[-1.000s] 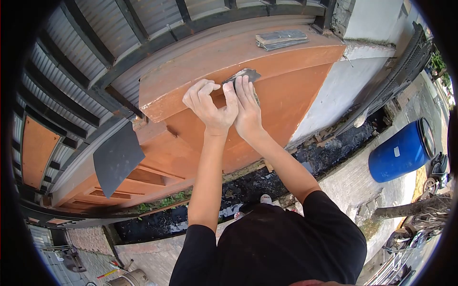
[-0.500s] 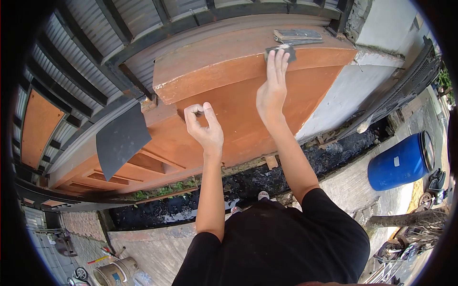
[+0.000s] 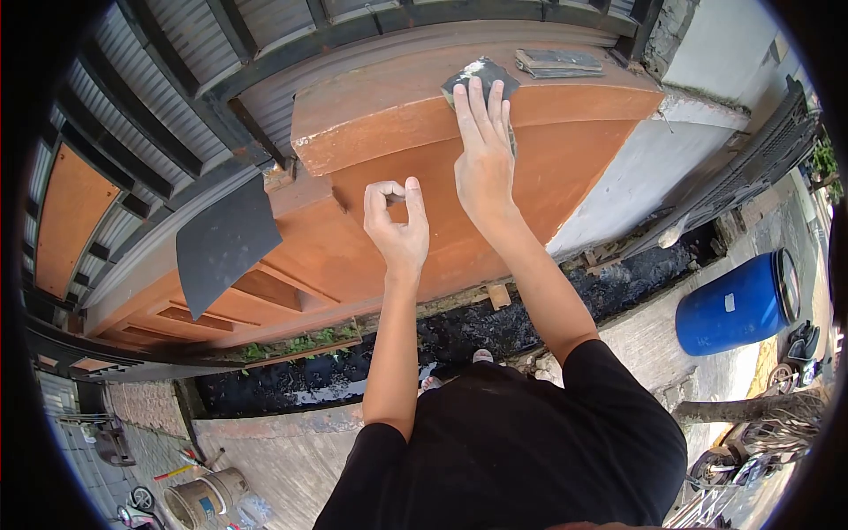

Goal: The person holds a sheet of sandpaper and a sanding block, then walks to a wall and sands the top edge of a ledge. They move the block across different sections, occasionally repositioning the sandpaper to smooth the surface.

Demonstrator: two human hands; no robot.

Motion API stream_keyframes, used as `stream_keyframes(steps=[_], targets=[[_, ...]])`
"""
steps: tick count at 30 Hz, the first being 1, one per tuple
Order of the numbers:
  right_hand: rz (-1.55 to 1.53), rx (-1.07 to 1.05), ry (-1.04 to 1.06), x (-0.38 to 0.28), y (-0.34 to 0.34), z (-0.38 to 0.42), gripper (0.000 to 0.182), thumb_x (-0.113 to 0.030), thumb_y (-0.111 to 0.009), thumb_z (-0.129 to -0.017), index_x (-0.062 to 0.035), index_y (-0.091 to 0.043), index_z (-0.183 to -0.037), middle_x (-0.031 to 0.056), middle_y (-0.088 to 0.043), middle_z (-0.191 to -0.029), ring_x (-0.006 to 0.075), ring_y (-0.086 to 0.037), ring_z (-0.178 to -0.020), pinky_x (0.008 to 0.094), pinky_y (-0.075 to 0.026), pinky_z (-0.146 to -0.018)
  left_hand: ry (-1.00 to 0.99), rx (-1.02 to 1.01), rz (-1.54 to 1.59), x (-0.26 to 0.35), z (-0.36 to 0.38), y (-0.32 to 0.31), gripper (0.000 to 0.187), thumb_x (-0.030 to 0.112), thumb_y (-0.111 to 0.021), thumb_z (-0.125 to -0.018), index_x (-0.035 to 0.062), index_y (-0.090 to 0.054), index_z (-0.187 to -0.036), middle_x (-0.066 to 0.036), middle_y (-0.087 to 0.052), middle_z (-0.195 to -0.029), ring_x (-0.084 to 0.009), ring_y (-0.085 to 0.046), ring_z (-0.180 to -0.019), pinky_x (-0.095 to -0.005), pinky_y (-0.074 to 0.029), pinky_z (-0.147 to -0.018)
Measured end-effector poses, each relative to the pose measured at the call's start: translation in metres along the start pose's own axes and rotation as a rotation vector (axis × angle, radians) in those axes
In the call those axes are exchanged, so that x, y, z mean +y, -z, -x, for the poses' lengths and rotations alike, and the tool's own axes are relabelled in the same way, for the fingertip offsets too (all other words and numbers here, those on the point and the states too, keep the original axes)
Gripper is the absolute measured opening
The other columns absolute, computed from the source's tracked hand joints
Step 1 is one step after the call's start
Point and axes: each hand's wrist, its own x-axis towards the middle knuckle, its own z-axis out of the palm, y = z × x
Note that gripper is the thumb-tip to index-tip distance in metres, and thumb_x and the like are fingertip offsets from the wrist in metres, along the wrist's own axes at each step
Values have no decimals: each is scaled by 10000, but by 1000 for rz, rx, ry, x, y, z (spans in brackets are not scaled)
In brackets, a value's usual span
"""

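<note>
My right hand (image 3: pixel 485 155) presses a dark sheet of sandpaper (image 3: pixel 477 71) with whitish marks against the upper edge of the orange wall ledge (image 3: pixel 380 132), its fingers laid over the sheet. Lower and to the left, my left hand (image 3: pixel 397 221) hovers in front of the orange wall, its fingers curled toward the thumb; what it holds, if anything, cannot be made out. A stack of dark flat pieces (image 3: pixel 559 63) lies on the ledge, right of the sandpaper. A large dark sheet (image 3: pixel 228 245) rests at the left against the orange wall.
Dark metal bars (image 3: pixel 225 102) run above the ledge. Below the wall is a ditch with dark water (image 3: pixel 450 344). A blue barrel (image 3: pixel 729 303) lies at the right, near a tree trunk (image 3: pixel 733 411). Buckets (image 3: pixel 203 499) stand at the lower left.
My right hand has slid left along the ledge with the sandpaper, which now shows more of its surface. My left hand has shifted slightly right and up, still curled.
</note>
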Motion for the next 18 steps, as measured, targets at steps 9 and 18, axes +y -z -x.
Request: stream_keyframes(steps=[9,18], targets=[[130,34,-61,14,17,-3,836,252,-495,-806,-5,-456,-1600,228,-436,-1652,487,-302,-1568,576,-291,-1279,29,-28,22,2,0,5,250,107,-773,-974,39,-560,-860,-61,-563,-837,-182,-541,-767,-337,-471,-744],[-69,-155,203,-37,-4,-14,700,135,-536,-882,50,-462,-1573,244,-446,-1642,508,-309,-1557,603,-240,-1286,255,49,302,-13,18,-4,314,179,-551,-1130,-12,-581,-883,-49,-586,-838,-130,-510,-792,-325,-450,-758]])
